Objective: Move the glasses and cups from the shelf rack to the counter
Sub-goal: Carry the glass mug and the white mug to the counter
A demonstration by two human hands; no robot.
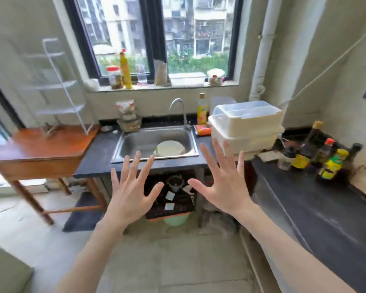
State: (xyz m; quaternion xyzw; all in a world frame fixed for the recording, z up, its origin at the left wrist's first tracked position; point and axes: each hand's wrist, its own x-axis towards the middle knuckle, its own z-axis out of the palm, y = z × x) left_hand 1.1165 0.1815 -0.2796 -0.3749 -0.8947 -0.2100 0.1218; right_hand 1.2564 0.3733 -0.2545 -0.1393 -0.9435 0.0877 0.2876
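Note:
A white wire shelf rack (pixel 60 85) with curved tiers stands on a wooden table (pixel 40 151) at the left; it is blurred and I cannot make out glasses or cups on it. The dark counter (pixel 317 210) runs along the right and around the sink. My left hand (pixel 131 195) and my right hand (pixel 222 182) are held out in front of me over the floor before the sink, fingers spread, palms away, holding nothing.
A steel sink (pixel 135 144) holds a white plate (pixel 170 148). A white lidded container (pixel 246 125) stands right of the sink. Several sauce bottles (pixel 317 157) crowd the counter's far right. Jars and bottles line the windowsill (pixel 178 86). A green bucket (pixel 175 218) sits under the sink.

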